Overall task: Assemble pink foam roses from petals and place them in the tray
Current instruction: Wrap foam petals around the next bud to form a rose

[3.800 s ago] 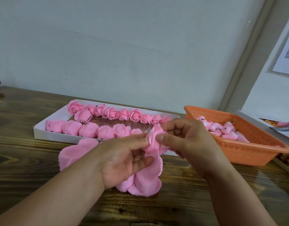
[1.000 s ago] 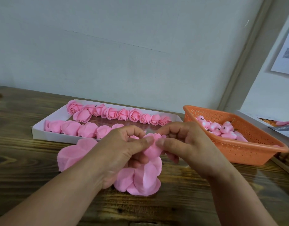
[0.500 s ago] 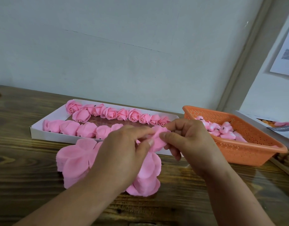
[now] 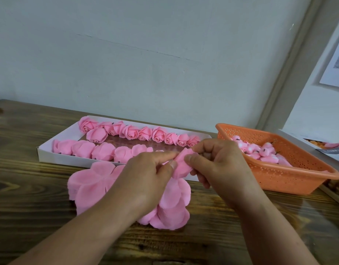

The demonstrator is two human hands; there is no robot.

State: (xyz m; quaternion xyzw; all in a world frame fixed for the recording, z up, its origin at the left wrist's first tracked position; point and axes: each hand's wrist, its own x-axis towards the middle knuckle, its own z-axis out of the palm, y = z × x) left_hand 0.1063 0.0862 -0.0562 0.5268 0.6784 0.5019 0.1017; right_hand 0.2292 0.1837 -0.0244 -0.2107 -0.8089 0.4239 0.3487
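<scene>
Both bare forearms reach in from the lower edge of the view and converge toward the middle, the left forearm rising from the lower left and the right forearm from the lower right. The left hand shows its back to the camera, wrist slightly bent, its thumb and forefinger extended toward the right and closed in a pinch. The right hand faces it, knuckles up, fingers curled under the palm, its thumb pointing left. The two thumbs lie near each other, both hands pinching the same small pink foam rose piece between them.
</scene>
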